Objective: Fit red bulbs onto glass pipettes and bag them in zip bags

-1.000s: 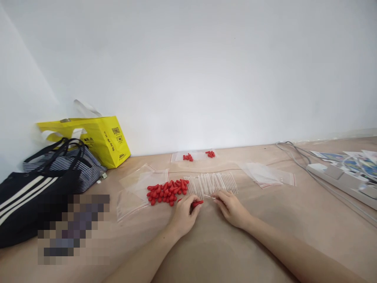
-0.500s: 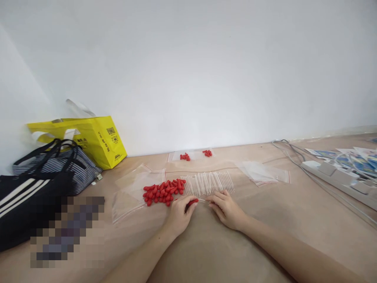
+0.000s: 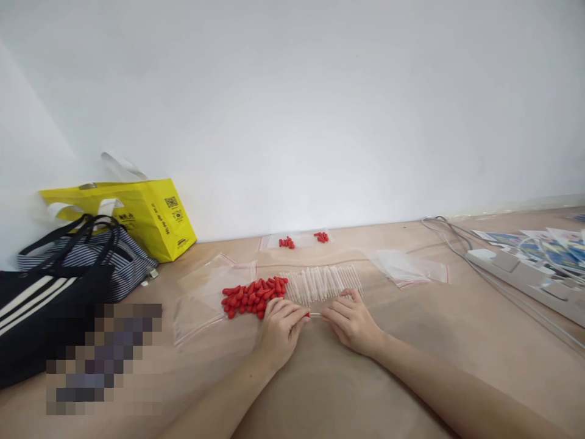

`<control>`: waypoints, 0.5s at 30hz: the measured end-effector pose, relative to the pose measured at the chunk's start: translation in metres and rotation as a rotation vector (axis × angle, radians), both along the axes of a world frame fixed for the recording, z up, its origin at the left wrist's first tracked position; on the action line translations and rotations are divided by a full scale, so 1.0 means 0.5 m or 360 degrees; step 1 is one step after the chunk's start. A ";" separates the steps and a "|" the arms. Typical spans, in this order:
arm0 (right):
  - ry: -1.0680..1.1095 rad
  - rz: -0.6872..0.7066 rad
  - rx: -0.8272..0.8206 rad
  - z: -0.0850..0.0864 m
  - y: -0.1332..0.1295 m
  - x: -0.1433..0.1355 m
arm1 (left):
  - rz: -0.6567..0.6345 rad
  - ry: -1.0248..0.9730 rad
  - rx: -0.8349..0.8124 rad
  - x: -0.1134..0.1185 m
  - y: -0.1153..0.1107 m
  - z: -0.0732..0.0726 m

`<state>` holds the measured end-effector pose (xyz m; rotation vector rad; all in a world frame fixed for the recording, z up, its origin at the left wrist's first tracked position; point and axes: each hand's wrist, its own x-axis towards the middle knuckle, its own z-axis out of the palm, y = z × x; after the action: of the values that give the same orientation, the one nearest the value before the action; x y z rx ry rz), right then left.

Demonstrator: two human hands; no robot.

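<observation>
The gap between the two hands' loads has just been closed: a thin clear tube (image 3: 315,315), held tilted and apart a second ago, is now laid level and lined up with a red bulb (image 3: 308,314), its left end brought up to the bulb's narrow end. That is judged to mean that the two pieces are being joined — how far the tube is let in cannot be told, as most of the bulb is covered by the left hand (image 3: 281,332). The bulb is clamped between the left fingers, and the tube is pinched near its other end by the right hand (image 3: 353,320), the fingers closed on it. Both are held just above or on the table (image 3: 479,329), in front of the row of tubes (image 3: 322,284) and near the heap of red bulbs (image 3: 251,297).

At the back, two small clusters of bulbs can be seen at a clear zip bag (image 3: 303,238) — whether inside it or on it cannot be made out. More clear bags are laid flat at the left (image 3: 205,277) and others are overlapped at the right (image 3: 404,268). By the wall, a yellow bag (image 3: 159,219) is leaned on its side, its contents hidden
</observation>
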<state>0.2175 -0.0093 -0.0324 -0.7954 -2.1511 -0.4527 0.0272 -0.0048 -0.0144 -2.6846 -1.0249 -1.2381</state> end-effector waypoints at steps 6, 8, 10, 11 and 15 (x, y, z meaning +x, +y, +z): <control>-0.0044 0.0049 0.0058 0.000 0.000 0.001 | 0.0061 0.0047 0.0128 0.003 -0.010 0.002; -0.0037 0.0078 0.0070 -0.001 -0.001 0.001 | 0.0067 0.0071 0.0164 0.004 -0.013 0.003; -0.0031 0.0110 0.0069 -0.001 -0.002 0.002 | 0.0068 0.0101 0.0173 0.005 -0.015 0.004; -0.0029 0.0125 0.0068 0.000 -0.003 0.002 | 0.0068 0.0116 0.0167 0.005 -0.015 0.004; -0.0020 0.0135 0.0058 0.001 -0.006 0.002 | 0.0070 0.0138 0.0137 0.007 -0.018 0.005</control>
<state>0.2185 -0.0121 -0.0321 -0.6797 -2.1727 -0.4527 0.0305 -0.0139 -0.0119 -2.6113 -0.9899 -1.1208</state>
